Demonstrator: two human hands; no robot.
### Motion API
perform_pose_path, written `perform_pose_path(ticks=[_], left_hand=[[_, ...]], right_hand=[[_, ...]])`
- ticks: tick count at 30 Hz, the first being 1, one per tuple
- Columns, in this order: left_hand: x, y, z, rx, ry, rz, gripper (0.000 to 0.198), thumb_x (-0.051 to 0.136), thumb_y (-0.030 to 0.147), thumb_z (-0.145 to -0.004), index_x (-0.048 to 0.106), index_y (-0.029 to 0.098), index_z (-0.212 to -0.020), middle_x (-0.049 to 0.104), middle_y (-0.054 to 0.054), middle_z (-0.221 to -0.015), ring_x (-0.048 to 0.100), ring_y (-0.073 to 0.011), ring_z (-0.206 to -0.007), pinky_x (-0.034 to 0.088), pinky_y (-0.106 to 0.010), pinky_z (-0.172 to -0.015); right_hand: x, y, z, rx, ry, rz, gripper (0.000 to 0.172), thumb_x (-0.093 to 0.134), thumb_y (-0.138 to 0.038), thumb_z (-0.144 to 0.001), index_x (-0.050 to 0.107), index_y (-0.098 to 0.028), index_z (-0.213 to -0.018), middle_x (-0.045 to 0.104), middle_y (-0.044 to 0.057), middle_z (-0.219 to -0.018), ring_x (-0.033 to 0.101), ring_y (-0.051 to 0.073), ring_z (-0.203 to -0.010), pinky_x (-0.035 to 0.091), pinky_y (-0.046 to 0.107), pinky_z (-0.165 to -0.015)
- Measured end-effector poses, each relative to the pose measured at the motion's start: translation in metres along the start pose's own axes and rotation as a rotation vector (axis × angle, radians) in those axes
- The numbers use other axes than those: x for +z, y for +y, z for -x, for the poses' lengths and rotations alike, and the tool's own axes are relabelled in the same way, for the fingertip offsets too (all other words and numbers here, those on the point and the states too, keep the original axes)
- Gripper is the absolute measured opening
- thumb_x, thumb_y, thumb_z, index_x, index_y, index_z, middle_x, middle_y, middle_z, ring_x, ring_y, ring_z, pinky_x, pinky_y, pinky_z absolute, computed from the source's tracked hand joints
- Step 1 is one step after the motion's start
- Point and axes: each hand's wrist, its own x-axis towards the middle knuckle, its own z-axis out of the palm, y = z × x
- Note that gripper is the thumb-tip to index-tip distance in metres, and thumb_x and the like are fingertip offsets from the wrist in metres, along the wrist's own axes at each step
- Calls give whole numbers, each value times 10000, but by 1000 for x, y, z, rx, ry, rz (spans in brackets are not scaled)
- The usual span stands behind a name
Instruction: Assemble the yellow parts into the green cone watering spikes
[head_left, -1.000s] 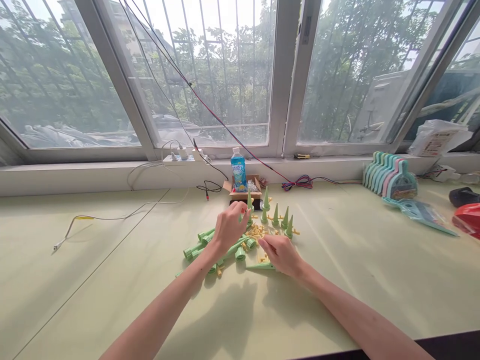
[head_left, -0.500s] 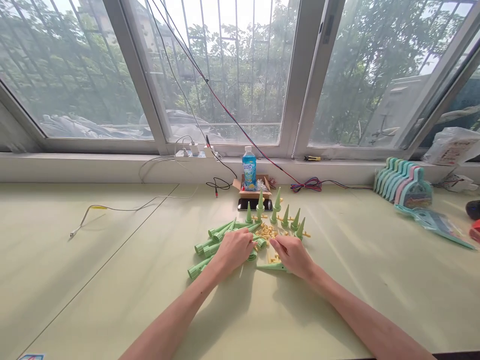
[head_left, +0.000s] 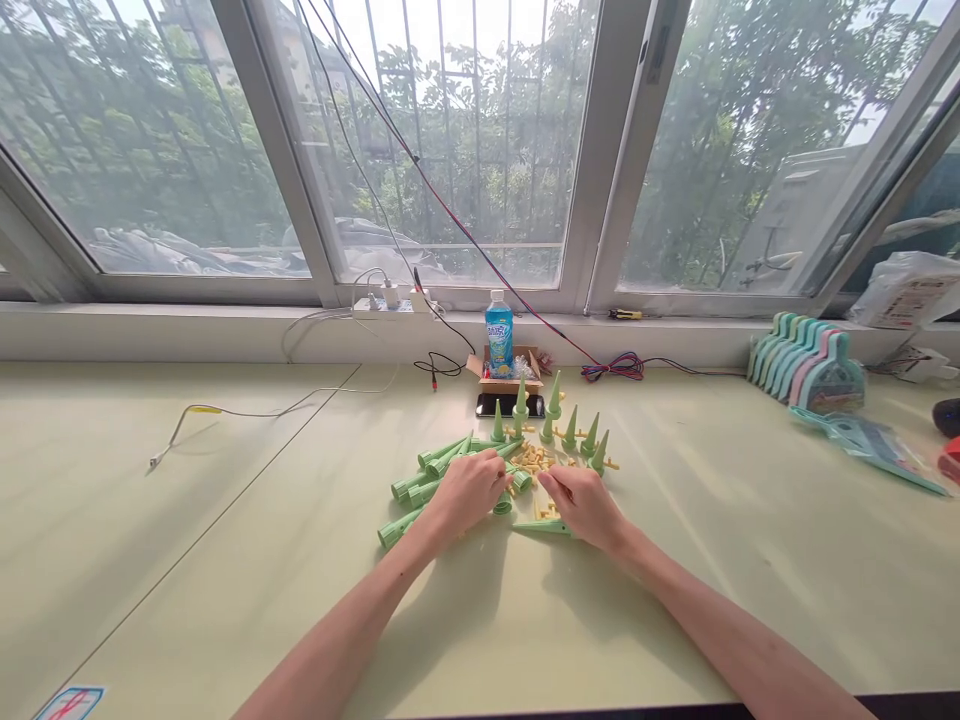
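My left hand (head_left: 471, 490) is closed, its fingers curled down beside a pile of green plastic spikes (head_left: 405, 530) with wide ribbed ends. What it grips is hidden behind the fingers. Across a small gap, my right hand (head_left: 586, 508) is also closed, thumb against fingers, and whatever it holds cannot be made out. Between and beyond the hands lies a heap of small yellow plastic pieces (head_left: 534, 458). One green spike (head_left: 541, 527) lies flat, partly under my right hand. Several spikes stand upright behind the heap, including a tall one (head_left: 554, 398), some with yellow pieces sticking out sideways.
Behind the spikes are a black phone (head_left: 487, 406), a small open cardboard box (head_left: 517, 386) and a blue bottle (head_left: 499, 335). A cable (head_left: 255, 414) trails over the table at left. At right stand pastel plastic boards (head_left: 829, 375). A coiled red-and-black wire (head_left: 619, 368) lies near the sill.
Both hands stay closed in nearly the same place. The camera view has shifted slightly, showing more of a paper label at the lower left.
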Motion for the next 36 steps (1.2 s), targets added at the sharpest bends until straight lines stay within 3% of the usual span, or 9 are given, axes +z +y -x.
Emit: perform_pose_path(ticks=[4,10,19,23,26,31,33,36], left_hand=[[0,-4,0,6,99,46,254,497,264,-944,628,193,-738,621,-22,-765,529,-135,-555,368,-257,-551],[2,-3,1,34,381,161,272,456,308,-971,587,189,-764,563,-3,-731,497,-109,-561,399,-228,-574],[4,3,7,47,683,324,150,478,283,-968,502,216,-836,432,62,-561,367,-85,-448,319,-216,-465],[7,10,10,47,717,398,132,459,258,-976,446,228,-848,317,98,-520,292,-75,-406,256,-206,-429],[9,16,11,-4,714,471,143,454,271,-980,431,230,-845,313,99,-525,307,-73,-404,257,-195,-423],[9,23,11,-112,614,635,168,455,330,-980,450,223,-850,451,68,-558,513,-106,-490,377,-204,-476],[10,24,12,-138,582,695,169,449,341,-983,470,220,-867,508,48,-591,586,-128,-563,408,-212,-504],[11,26,12,-146,554,757,185,439,355,-986,486,213,-875,553,36,-636,571,-117,-537,391,-210,-484]], right_hand=[[1,1,0,-11,6,15,474,366,-383,-1024,255,-216,-595,252,-59,-532,211,101,-497,219,256,-472],[3,3,0,2,0,6,473,377,-381,-1022,232,-215,-603,249,-62,-535,204,100,-499,216,255,-478],[2,4,1,-15,5,30,474,373,-365,-1030,269,-210,-594,265,-59,-539,227,102,-499,228,248,-486],[-1,-2,0,-62,27,25,459,353,-357,-1037,359,-205,-604,346,-43,-550,305,110,-503,273,249,-513],[-4,-8,1,-119,52,8,396,357,-334,-1037,513,-194,-701,504,-6,-613,441,129,-550,349,251,-559],[-5,-15,1,-196,95,-3,215,505,-361,-985,616,-184,-1034,684,85,-903,624,203,-789,493,323,-720],[-3,-15,1,-205,83,9,258,562,-366,-956,595,-193,-1144,689,103,-1020,639,226,-880,516,358,-780],[-1,-13,2,-205,63,25,299,584,-339,-942,572,-204,-1209,688,109,-1080,644,245,-951,529,390,-823]])
